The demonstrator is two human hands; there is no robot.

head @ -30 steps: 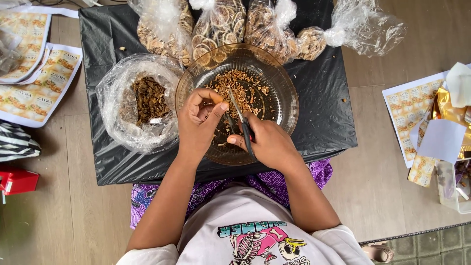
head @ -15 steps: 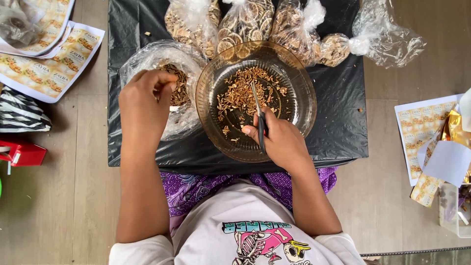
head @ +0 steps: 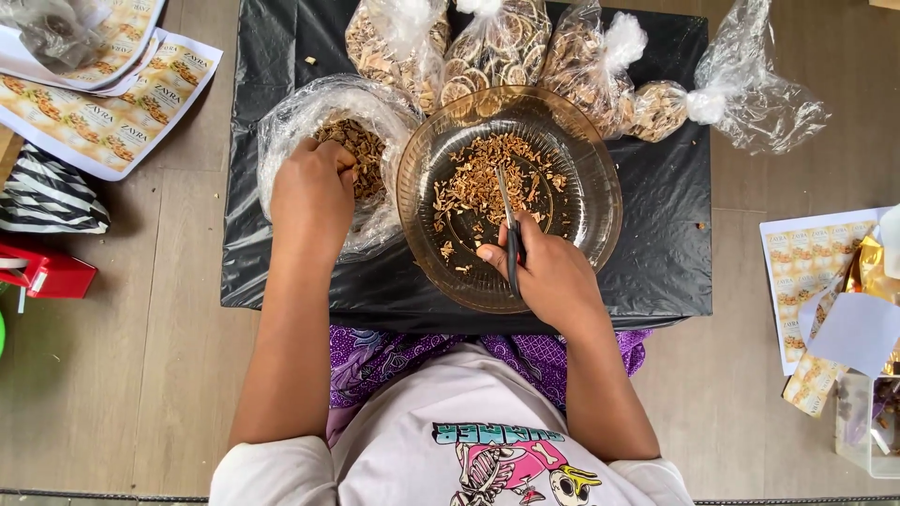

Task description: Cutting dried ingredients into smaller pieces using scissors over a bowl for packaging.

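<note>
My right hand [head: 548,272] grips a pair of scissors [head: 507,220] over a clear brownish glass bowl [head: 600,178]; the blades point away from me. Small cut brown dried pieces [head: 478,178] lie in the bowl. My left hand [head: 314,192] reaches into an open clear plastic bag [head: 281,122] just left of the bowl, fingers curled among larger brown dried pieces [head: 361,150]. Whether those fingers grip a piece is hidden. Bowl and bag rest on a black plastic sheet [head: 656,244].
Several tied clear bags of dried slices [head: 487,52] line the far edge of the sheet. Printed label sheets lie at far left [head: 103,103] and at right [head: 806,272]. A red object [head: 52,272] and striped cloth [head: 47,197] sit left, on a wood floor.
My left hand left the bowl and moved left into the open plastic bag. My right hand stayed over the bowl with the scissors.
</note>
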